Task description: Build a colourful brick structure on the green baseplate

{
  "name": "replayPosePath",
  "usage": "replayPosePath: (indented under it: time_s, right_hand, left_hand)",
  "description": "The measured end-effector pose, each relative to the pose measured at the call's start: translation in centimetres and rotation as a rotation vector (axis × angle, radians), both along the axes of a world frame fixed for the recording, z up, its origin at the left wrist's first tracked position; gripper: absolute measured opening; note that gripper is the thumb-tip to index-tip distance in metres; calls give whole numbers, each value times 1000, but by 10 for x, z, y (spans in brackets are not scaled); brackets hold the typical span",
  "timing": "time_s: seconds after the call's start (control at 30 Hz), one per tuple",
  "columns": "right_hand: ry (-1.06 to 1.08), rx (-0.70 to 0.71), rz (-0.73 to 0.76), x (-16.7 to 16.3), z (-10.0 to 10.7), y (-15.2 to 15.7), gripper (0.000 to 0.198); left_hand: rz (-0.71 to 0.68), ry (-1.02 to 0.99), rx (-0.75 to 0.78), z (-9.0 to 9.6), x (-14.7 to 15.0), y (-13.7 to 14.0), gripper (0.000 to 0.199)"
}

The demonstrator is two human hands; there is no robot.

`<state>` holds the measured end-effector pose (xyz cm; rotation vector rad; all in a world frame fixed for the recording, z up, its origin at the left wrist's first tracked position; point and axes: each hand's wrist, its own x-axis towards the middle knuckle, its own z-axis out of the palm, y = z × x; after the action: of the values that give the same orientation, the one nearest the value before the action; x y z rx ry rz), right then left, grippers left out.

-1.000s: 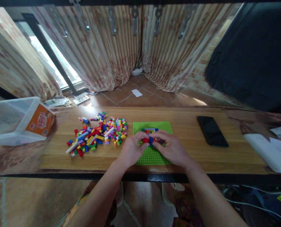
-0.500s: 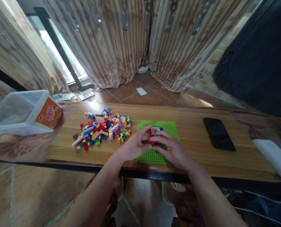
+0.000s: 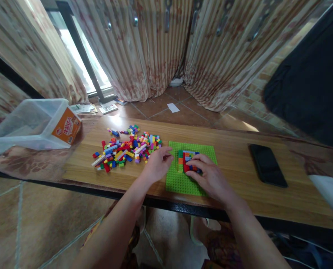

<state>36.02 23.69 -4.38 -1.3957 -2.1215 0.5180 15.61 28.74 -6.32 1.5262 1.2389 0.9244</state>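
A green studded baseplate (image 3: 183,184) lies on the wooden table, bearing a low block of colourful toy bricks (image 3: 180,160) with red, orange, blue and green pieces. My right hand (image 3: 209,173) rests on the right part of this block, thumb and fingers gripping its bricks and hiding some of them. My left hand (image 3: 158,163) hovers by the plate's left edge, thumb and fingers apart, with nothing visible between them. Beyond it to the left spreads a heap of loose toy bricks (image 3: 121,149) in many colours.
At the far left stands a clear plastic box (image 3: 43,136) with an orange label. A black phone (image 3: 268,165) lies on the right side of the table (image 3: 233,157), with white paper (image 3: 327,194) past it. Curtains (image 3: 144,52) hang behind the table.
My left hand has drawn away from the brick block toward the left, uncovering its left side. My right hand stays on the block. The view has shifted slightly.
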Motion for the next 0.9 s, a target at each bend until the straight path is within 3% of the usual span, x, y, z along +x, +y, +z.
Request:
replayPosePath:
  time_s: [0.23,0.47,0.63,0.9]
  right_hand:
    - [-108,22,18,-4,0,1,11]
    - [-175,39,26,-8,-2,4,11]
    - [-98,53,-45,-3,-4,3,22]
    - [7,0,-133,9,1,2,13]
  left_hand:
    - [-68,57,6,0,10,-8,31]
    - [-53,162,-17,4,15,-14,39]
    - [-46,230,-13,7,17,-16,44]
    - [-23,400,-9,14,25,-19,48]
